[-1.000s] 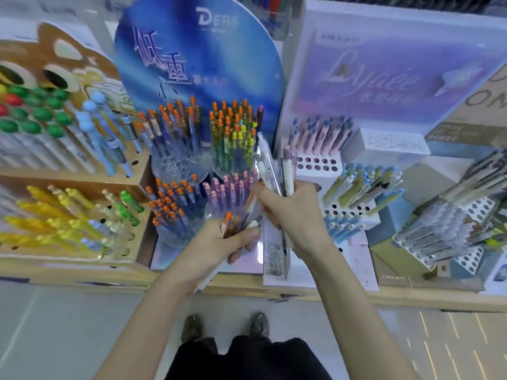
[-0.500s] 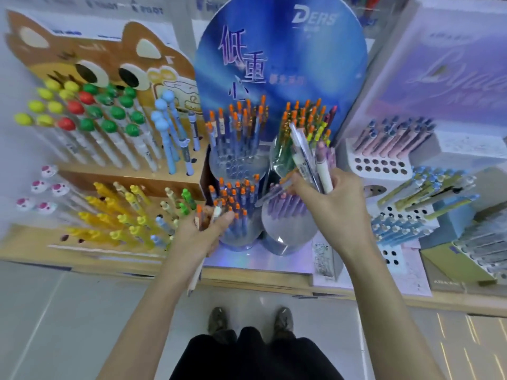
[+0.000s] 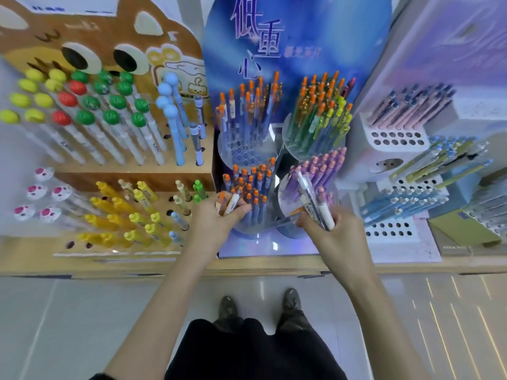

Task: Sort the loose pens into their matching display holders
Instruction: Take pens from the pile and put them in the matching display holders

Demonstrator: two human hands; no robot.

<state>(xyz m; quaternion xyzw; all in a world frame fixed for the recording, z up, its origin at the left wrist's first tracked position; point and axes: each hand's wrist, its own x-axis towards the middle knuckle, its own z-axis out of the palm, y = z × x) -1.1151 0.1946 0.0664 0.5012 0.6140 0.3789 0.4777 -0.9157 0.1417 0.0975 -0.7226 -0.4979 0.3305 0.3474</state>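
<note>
My left hand (image 3: 216, 219) pinches two loose pens (image 3: 229, 205), one with an orange top and one white, right beside the front clear round holder (image 3: 248, 229) full of orange-capped blue pens. My right hand (image 3: 333, 231) grips a bundle of several loose pens (image 3: 315, 204), clear and white ones among them, in front of the round holder of purple pens (image 3: 321, 171). Behind stand two more round holders, one with blue orange-topped pens (image 3: 247, 111), one with mixed orange and yellow pens (image 3: 321, 113).
A wooden cat-faced display (image 3: 115, 171) at left holds ball-topped and yellow pens, with some empty holes. White perforated racks (image 3: 397, 138) at right hold pink and blue pens. The wooden shelf edge (image 3: 247, 267) runs across; below it are the tiled floor and my shoes.
The view has swung left and closer. My left hand moved left with its pens to the front orange-capped holder. My right hand came down with its bundle in front of the purple pens.
</note>
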